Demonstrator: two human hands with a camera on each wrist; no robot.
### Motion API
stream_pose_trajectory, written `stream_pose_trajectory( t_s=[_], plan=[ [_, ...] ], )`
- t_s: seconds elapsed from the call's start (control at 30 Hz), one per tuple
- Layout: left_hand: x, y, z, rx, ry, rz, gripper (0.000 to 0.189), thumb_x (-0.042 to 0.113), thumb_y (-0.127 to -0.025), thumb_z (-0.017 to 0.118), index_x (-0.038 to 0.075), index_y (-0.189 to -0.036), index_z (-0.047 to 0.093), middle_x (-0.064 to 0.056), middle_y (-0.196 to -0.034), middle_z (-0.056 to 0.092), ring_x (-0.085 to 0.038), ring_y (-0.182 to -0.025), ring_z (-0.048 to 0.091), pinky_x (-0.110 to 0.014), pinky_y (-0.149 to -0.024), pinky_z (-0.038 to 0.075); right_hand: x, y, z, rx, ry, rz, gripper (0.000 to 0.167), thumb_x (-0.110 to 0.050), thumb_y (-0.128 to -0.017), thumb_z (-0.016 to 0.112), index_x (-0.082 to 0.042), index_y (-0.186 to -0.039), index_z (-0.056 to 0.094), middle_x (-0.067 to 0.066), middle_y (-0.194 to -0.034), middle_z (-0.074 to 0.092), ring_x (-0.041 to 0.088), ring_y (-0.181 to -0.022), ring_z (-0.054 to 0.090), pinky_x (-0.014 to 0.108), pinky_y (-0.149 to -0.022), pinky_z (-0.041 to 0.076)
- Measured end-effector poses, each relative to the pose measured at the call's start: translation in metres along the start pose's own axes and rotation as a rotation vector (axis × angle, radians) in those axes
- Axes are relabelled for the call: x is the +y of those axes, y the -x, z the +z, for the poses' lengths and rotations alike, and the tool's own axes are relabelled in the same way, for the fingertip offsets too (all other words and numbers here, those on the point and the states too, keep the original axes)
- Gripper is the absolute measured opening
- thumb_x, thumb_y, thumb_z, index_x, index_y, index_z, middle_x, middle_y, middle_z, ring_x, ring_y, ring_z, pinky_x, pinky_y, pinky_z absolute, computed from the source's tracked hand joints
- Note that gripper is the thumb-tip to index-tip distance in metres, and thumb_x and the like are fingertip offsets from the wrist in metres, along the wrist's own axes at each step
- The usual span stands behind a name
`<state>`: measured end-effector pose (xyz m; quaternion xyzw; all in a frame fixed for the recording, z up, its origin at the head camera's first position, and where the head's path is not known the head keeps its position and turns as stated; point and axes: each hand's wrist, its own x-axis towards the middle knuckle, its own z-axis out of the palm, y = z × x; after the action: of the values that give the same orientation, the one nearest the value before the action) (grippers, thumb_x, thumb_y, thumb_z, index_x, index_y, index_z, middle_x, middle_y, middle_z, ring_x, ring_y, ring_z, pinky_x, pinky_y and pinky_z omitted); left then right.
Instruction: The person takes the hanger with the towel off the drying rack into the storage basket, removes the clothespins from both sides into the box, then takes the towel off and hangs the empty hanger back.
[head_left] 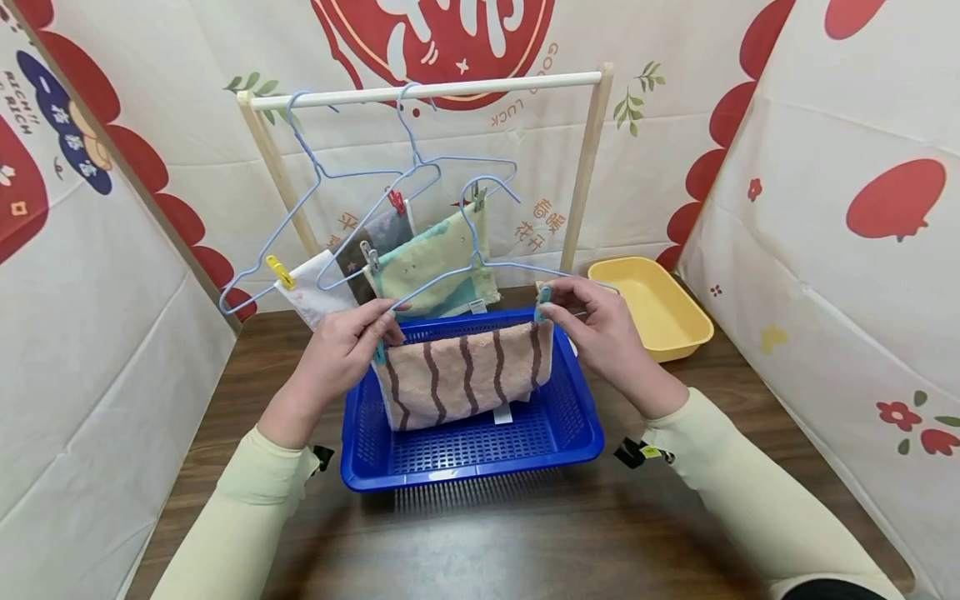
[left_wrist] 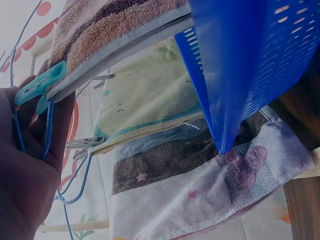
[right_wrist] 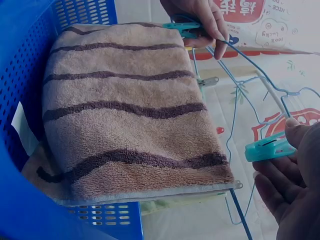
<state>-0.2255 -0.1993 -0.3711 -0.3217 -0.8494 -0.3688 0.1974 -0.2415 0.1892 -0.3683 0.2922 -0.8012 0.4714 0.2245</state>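
A peach towel with brown wavy stripes (head_left: 468, 375) hangs from a blue wire hanger (head_left: 475, 250), over the basket. My left hand (head_left: 348, 346) pinches the hanger's left end, beside a teal clothespin (left_wrist: 42, 86) clipped at the towel's left corner. Between the thumb and fingers of my right hand (head_left: 603, 329) is a second teal clothespin (right_wrist: 270, 147). In the right wrist view that clothespin stands apart from the towel's right corner, and the hanger's wire runs past the towel's edge there. The towel's lower part droops into the blue basket (head_left: 472, 479).
Behind stands a rack with a white rail (head_left: 450, 88). Two hangers on it carry a yellow-green towel (head_left: 435, 262) and a grey, brown and white towel (left_wrist: 185, 185), held by clothespins. A yellow basin (head_left: 648, 308) sits at the right on the wooden table (head_left: 480, 542). Printed cloth walls enclose the table.
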Motion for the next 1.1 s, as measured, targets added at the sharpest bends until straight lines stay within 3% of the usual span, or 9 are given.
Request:
stream_pose_trajectory(
  t_s=[0.33,0.63,0.87,1.1],
  plan=[
    [0.001,-0.002,-0.001,-0.007,0.006,-0.016,0.027,0.011,-0.118,0.054,0.01,-0.133,0.076,0.002,-0.093,0.079,-0.014,-0.082,0.073,-0.037,-0.07,0.061,-0.011,0.002,-0.011,0.069,-0.057,0.024,0.024,0.004,-0.098,0.082,-0.001,-0.121,0.078,0.008,-0.096,0.075,0.012,-0.083,0.069,0.018,-0.071,0.058],
    [0.001,-0.001,-0.001,-0.018,0.008,-0.038,0.028,0.013,-0.118,0.053,0.011,-0.133,0.076,0.002,-0.093,0.078,-0.014,-0.084,0.073,-0.039,-0.072,0.062,-0.014,-0.009,-0.038,0.173,-0.116,0.04,0.026,0.009,-0.097,0.08,0.006,-0.122,0.077,0.006,-0.096,0.076,0.012,-0.081,0.07,0.02,-0.076,0.057],
    [0.001,0.0,-0.001,-0.011,0.005,-0.03,0.027,0.012,-0.118,0.054,0.011,-0.133,0.076,0.002,-0.092,0.078,-0.013,-0.082,0.073,-0.037,-0.07,0.061,0.005,-0.029,-0.069,0.229,-0.063,0.137,0.026,-0.002,-0.1,0.081,0.002,-0.126,0.077,-0.004,-0.098,0.075,0.012,-0.081,0.068,0.017,-0.074,0.055],
    [-0.001,0.001,0.0,-0.004,0.015,-0.018,0.027,0.009,-0.117,0.054,0.01,-0.132,0.077,0.002,-0.092,0.079,-0.014,-0.082,0.073,-0.036,-0.07,0.061,0.039,-0.049,-0.092,0.147,0.083,0.236,0.033,-0.011,-0.104,0.079,0.002,-0.135,0.073,0.007,-0.107,0.073,0.011,-0.088,0.066,0.012,-0.077,0.053]
  ],
)
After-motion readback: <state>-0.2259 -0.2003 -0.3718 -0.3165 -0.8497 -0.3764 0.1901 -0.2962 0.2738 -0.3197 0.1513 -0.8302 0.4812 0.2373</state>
